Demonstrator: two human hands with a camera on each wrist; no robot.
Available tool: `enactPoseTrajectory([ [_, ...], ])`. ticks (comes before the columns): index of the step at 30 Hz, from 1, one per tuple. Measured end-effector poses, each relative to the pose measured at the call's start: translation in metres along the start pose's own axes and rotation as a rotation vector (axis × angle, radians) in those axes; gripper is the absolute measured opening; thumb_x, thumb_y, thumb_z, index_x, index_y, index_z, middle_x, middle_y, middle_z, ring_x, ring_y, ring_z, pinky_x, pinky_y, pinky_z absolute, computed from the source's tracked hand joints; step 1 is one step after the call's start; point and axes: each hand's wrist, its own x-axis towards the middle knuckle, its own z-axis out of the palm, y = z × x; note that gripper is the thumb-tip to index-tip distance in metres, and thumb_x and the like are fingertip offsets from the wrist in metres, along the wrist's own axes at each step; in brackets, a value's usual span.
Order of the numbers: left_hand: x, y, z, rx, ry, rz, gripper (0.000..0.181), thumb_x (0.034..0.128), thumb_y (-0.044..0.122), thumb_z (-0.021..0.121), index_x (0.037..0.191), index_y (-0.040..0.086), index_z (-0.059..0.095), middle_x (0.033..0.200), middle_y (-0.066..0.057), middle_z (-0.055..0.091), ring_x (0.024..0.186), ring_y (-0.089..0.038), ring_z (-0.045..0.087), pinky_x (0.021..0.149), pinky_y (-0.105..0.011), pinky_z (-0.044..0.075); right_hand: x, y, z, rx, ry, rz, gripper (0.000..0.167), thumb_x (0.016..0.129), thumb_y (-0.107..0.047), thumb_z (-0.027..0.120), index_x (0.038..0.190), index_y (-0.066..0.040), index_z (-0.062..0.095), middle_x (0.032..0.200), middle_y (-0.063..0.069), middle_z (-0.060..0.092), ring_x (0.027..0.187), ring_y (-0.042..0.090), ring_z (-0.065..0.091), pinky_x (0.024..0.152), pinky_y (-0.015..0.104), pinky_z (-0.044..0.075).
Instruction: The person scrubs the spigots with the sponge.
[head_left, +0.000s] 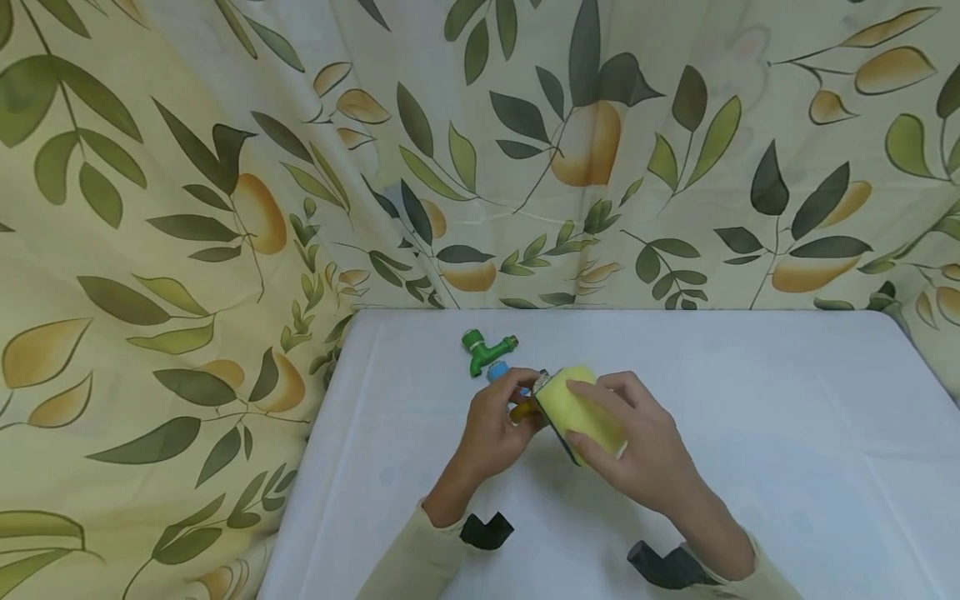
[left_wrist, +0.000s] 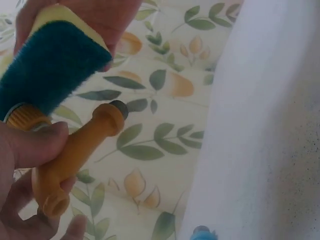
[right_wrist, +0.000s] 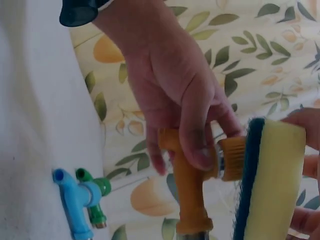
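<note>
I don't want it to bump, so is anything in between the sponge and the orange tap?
Nothing that I can see. The dark side of the sponge looks to be touching the ribbed knob of the orange tap. The blue tap and green tap lie on the white table, not in between.

In the head view, the left hand [head_left: 495, 427] and sponge [head_left: 583, 415] hide most of the orange tap [head_left: 522, 410]; the left hand covers part of the blue tap [head_left: 497, 371]. The left wrist view's lower edge crops the blue tap. The right wrist view's right edge crops the right hand [right_wrist: 308, 170].
</note>
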Motion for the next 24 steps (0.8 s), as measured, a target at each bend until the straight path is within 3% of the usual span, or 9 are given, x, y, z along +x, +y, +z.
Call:
enactPoseTrajectory([
  [8, 0.000, -0.001, 0.002, 0.132, 0.057, 0.119, 0.042, 0.0831, 0.010, 0.085, 0.121, 0.015, 0.068, 0.106, 0.002, 0.071, 0.098, -0.008, 0.066, 0.085, -0.016, 0.054, 0.001, 0.000, -0.004, -0.005, 0.017, -0.009, 0.059, 0.073, -0.018, 0.086, 0.130, -0.021, 0.069, 0.110, 0.002, 0.058, 0.088, 0.013, 0.054, 0.061, 0.026, 0.049],
  [14, -0.001, 0.004, 0.003, 0.255, 0.100, 0.138, 0.033, 0.0824, 0.019, 0.087, 0.112, 0.019, 0.072, 0.096, 0.007, 0.072, 0.089, -0.005, 0.067, 0.078, -0.021, 0.048, -0.002, 0.003, -0.004, -0.001, 0.020, -0.016, 0.059, 0.073, -0.018, 0.086, 0.130, -0.021, 0.069, 0.111, 0.002, 0.058, 0.088, 0.012, 0.055, 0.062, 0.025, 0.049],
  [17, -0.001, 0.005, 0.003, 0.222, 0.122, 0.121, 0.036, 0.0811, 0.018, 0.088, 0.113, 0.018, 0.072, 0.096, 0.005, 0.072, 0.088, -0.007, 0.068, 0.077, -0.025, 0.053, -0.002, 0.007, -0.004, -0.028, 0.029, -0.019, 0.058, 0.073, -0.018, 0.086, 0.129, -0.020, 0.070, 0.109, 0.003, 0.059, 0.086, 0.013, 0.055, 0.061, 0.026, 0.049],
  [21, -0.001, 0.006, 0.003, 0.119, 0.155, 0.098, 0.040, 0.0791, 0.017, 0.090, 0.114, 0.016, 0.070, 0.100, 0.003, 0.073, 0.088, -0.009, 0.068, 0.072, -0.025, 0.059, -0.001, 0.014, -0.003, -0.132, 0.133, 0.031, 0.054, 0.074, -0.021, 0.085, 0.126, -0.019, 0.071, 0.105, 0.009, 0.059, 0.080, 0.014, 0.052, 0.058, 0.030, 0.046],
  [24, -0.002, 0.007, 0.003, 0.058, 0.169, 0.096, 0.040, 0.0780, 0.017, 0.090, 0.113, 0.015, 0.070, 0.103, 0.001, 0.074, 0.089, -0.010, 0.069, 0.070, -0.024, 0.060, -0.003, 0.015, 0.001, -0.169, 0.145, -0.019, 0.050, 0.075, -0.026, 0.081, 0.124, -0.020, 0.073, 0.102, 0.011, 0.060, 0.074, 0.016, 0.051, 0.058, 0.033, 0.041],
])
